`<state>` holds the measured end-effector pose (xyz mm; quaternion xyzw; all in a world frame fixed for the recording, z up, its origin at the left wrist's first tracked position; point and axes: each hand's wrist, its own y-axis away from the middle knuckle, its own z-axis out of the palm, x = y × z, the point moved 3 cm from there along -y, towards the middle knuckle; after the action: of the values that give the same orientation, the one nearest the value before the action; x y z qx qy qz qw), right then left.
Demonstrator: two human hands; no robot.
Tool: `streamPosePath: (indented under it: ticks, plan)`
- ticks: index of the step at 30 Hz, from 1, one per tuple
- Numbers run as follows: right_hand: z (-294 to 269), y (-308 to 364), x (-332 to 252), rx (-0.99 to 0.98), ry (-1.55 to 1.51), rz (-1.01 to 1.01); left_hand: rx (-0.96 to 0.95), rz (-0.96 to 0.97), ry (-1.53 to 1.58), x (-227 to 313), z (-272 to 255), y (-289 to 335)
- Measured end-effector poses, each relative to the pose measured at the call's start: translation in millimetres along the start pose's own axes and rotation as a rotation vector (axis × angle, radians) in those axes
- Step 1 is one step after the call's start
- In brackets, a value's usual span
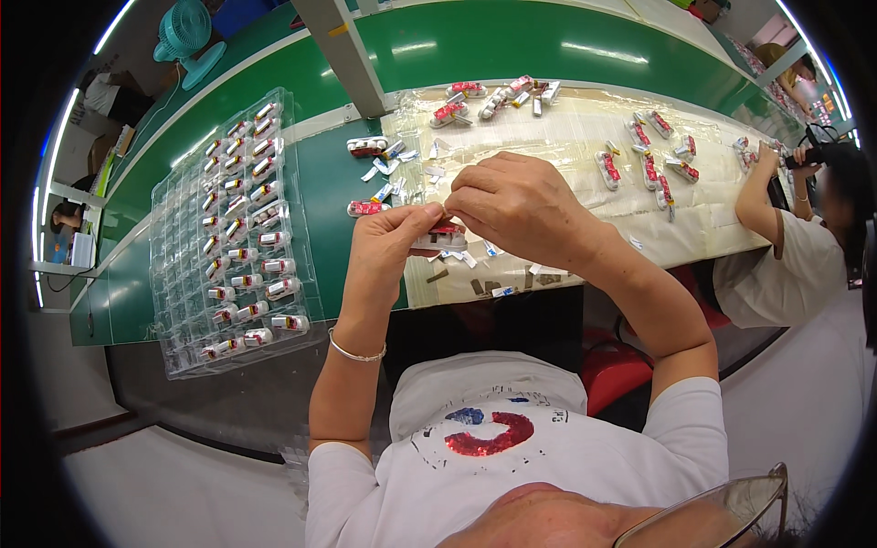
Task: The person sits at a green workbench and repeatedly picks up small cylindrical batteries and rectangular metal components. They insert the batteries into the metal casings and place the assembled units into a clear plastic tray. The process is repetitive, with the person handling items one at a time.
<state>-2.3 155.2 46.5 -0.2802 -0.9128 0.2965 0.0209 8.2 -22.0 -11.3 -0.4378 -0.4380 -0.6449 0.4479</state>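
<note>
My left hand (388, 239) pinches a small white-and-red oblong unit (445, 240) between thumb and fingers above the near edge of the table. Close against its top, my right hand (516, 205) has its fingertips drawn together; whatever lies between them is too small or hidden to make out. Just beyond my left hand lies another red-and-white unit (367, 208). A darker-topped unit (367, 146) sits farther back, with small white-and-blue strips (387, 167) next to it. More paper scraps are scattered below and around my hands.
On the left stands a clear plastic tray (174, 274) partly filled with rows of similar units. Several units (454, 111) are grouped at the back, others (650, 169) to the right. A metal post (343, 55) rises behind. A co-worker (776, 247) sits at the right.
</note>
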Motion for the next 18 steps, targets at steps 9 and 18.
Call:
streamPosePath:
  ticks: [9,18]
  plan:
    - [-3.7,-7.2,-9.0,-0.022,0.04,-0.007,0.006,0.089,-0.011,2.1,1.6,5.6]
    - [0.2,-6.2,-3.3,0.053,0.027,0.017,0.037,0.118,-0.022,1.8,1.8,3.7]
